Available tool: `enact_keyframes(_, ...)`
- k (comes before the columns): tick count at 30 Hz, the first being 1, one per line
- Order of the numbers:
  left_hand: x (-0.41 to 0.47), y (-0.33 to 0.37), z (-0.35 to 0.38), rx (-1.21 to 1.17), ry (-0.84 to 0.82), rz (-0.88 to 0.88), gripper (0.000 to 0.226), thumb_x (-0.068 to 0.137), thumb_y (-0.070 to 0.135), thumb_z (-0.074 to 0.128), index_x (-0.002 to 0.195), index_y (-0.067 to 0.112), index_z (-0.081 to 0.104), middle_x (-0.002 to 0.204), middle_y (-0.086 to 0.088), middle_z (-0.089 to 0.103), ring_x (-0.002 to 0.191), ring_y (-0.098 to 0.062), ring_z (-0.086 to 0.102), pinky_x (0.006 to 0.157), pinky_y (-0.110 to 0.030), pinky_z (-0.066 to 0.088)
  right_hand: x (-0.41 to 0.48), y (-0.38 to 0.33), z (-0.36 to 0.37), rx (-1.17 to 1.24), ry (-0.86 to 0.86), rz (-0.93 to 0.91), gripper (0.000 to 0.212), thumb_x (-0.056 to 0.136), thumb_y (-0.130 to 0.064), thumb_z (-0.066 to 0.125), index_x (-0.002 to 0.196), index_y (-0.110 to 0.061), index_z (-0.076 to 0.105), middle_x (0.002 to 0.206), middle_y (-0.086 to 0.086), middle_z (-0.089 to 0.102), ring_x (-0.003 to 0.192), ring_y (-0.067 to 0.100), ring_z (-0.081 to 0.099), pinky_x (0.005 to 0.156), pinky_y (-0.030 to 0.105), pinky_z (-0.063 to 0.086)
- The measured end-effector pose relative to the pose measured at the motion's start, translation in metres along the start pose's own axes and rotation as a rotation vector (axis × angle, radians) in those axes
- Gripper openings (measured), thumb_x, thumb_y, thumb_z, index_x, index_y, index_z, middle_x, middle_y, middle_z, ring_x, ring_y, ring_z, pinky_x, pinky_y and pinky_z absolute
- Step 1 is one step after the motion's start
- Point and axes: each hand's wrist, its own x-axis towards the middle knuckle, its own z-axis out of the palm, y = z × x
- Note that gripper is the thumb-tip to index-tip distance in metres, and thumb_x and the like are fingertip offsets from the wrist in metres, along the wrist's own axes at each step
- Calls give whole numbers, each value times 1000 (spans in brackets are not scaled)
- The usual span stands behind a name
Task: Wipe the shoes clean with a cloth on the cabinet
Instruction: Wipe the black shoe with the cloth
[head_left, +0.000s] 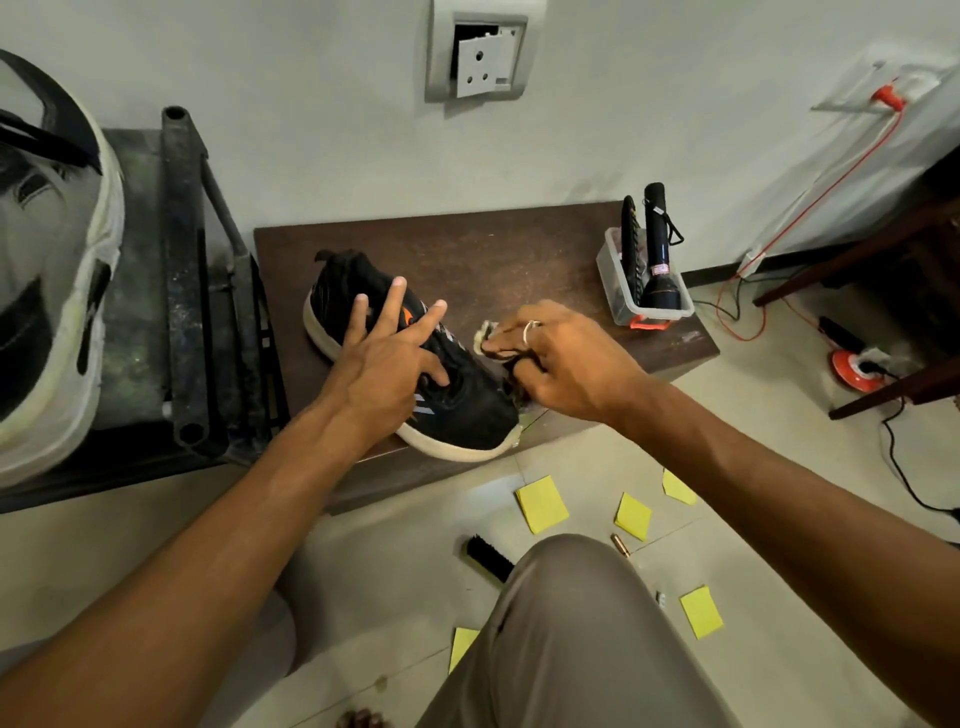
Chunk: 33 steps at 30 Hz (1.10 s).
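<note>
A black shoe (470, 410) with a white sole and orange marks lies on the dark brown cabinet (519, 260), toe toward me. My left hand (387, 353) rests on top of the shoe with its fingers spread and straight, the thumb pressing near the laces. My right hand (561, 358), wearing a ring, pinches a small dirty cloth (488, 332) against the shoe's right side. Most of the cloth is hidden under the fingers.
A clear plastic box (613, 291) with a black torch (658, 249) stands at the cabinet's right. A dark metal frame (187, 270) and a white helmet (52, 260) sit left. On the floor lie yellow sticky notes (540, 504), a black brush (488, 558) and red wires (748, 317).
</note>
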Motion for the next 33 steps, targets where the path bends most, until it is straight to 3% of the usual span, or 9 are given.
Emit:
enact_keyframes(3,-4,0,6,-106,12,-43,39,81,8,66,104,39,74,169,17,4,155,-26,-20,115,-52,-27,-8,-7,29,63,-84,-27,43,97,-14,59,139,-21,64,136,2,59,118,21,56,102,29,47)
enact_keyframes(5,-6,3,12,-185,9,-69,16,84,32,72,97,41,68,169,19,4,156,-24,-17,114,-54,-30,-16,-10,45,73,-54,40,43,98,-14,57,141,-18,62,136,5,58,116,23,58,96,26,44)
enact_keyframes(9,-6,2,22,-120,-64,-42,45,71,59,82,95,35,52,169,17,-4,155,-27,-20,112,-57,-29,-21,-19,46,42,14,34,29,94,-13,56,118,-12,71,115,9,64,99,29,62,79,40,54)
enact_keyframes(13,-6,5,22,-90,-62,-48,48,70,58,82,95,34,49,169,17,-7,155,-27,-20,112,-57,-28,-35,-38,41,-37,-84,-29,19,95,-23,53,98,-17,71,102,2,62,86,28,63,65,32,44)
enact_keyframes(19,-7,-1,18,-218,-99,-17,30,85,34,77,97,35,50,168,16,-14,153,-24,-28,110,-54,-34,-12,-32,34,-32,29,-52,26,96,-14,55,116,-11,70,119,7,64,99,25,54,80,42,53)
enact_keyframes(22,-7,0,18,-228,-87,-20,27,90,19,71,101,34,51,168,17,-14,153,-23,-28,112,-54,-33,-23,-35,53,-83,-32,-52,24,93,-11,56,112,-12,71,116,6,66,93,21,50,75,37,52)
enact_keyframes(28,-9,-1,22,-258,-67,-16,29,91,8,61,102,32,50,168,17,-14,153,-22,-27,111,-52,-33,-11,-34,30,130,-149,158,51,76,-43,34,92,-22,78,93,1,76,81,24,71,74,39,61)
enact_keyframes(31,-7,-3,18,-255,-81,8,28,94,5,54,106,30,52,167,18,-18,152,-22,-29,110,-52,-34,-5,-41,34,151,-25,31,39,88,-29,41,107,-29,76,109,-2,74,96,19,65,82,36,57)
enact_keyframes(33,-9,-3,19,-262,-71,3,32,93,1,51,107,30,53,167,20,-17,152,-20,-30,107,-48,-37,-14,-50,55,92,-77,-51,38,89,-25,42,113,-30,71,115,-3,68,100,21,57,84,38,55)
